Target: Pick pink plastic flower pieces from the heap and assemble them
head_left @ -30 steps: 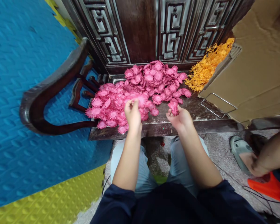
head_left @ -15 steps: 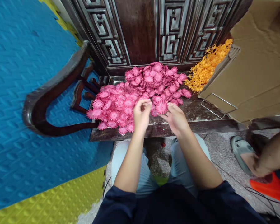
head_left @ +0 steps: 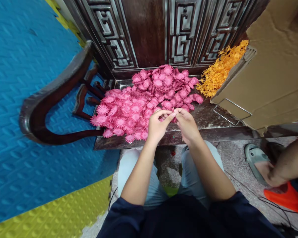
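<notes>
A large heap of pink flower-shaped pieces (head_left: 135, 109) lies on the dark wooden bench (head_left: 203, 115). My left hand (head_left: 159, 125) and my right hand (head_left: 186, 125) meet fingertip to fingertip over the heap's front edge. Both hands are closed in a pinch. A bit of pink shows behind the joined fingertips, but most of what they grip is hidden by the fingers, so I cannot make it out.
Orange pieces (head_left: 215, 74) lie behind a cardboard sheet (head_left: 270, 76) at the right, near a metal wire frame (head_left: 232, 112). A curved wooden armrest (head_left: 37, 115) stands at the left. Another person's foot (head_left: 265, 168) in a sandal is on the floor at right.
My left hand has moved right until its fingertips touch those of my right hand. The pink flower seen at my right fingertips is now mostly covered by the fingers.
</notes>
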`<state>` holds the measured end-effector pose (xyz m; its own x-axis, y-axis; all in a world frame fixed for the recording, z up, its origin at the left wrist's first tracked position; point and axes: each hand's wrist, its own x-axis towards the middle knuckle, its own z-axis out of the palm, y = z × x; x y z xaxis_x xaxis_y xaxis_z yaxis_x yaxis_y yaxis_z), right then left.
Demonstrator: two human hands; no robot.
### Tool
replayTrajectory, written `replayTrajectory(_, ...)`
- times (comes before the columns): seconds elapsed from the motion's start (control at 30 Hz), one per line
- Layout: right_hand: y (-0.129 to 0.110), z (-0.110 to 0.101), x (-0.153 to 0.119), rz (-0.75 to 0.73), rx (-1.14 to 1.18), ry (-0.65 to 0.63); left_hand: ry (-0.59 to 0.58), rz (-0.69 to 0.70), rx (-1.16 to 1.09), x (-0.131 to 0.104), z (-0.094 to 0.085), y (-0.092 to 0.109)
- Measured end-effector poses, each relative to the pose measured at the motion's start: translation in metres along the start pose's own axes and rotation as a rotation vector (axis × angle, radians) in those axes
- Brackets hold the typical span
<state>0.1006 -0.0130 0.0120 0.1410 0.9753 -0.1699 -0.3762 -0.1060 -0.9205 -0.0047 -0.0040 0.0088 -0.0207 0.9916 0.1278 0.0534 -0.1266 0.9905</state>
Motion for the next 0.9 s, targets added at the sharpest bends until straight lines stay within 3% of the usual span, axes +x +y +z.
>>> replayTrajectory(0.13,0.0015,-0.0014,0.0010,0.011,-0.001,0.019,0.000,0.028,0.062,0.0004,0.0002,-0.0012)
replayTrajectory(0.47,-0.0029,0.0003,-0.0017,0.102,0.078,0.008,0.082,-0.128,-0.042,0.0018,0.0011,-0.0047)
replayTrajectory(0.6,-0.0033,-0.0004,-0.0022,0.141,0.132,-0.005,0.064,-0.160,-0.104,0.0017,0.0003,-0.0052)
replayTrajectory(0.77,0.0019,-0.0016,-0.0014,0.028,0.018,-0.012,0.009,-0.103,-0.110,0.0016,-0.0021,-0.0013)
replayTrajectory(0.9,0.0019,-0.0004,-0.0029,-0.134,-0.103,0.001,-0.010,-0.153,-0.152,0.0034,-0.0031,-0.0005)
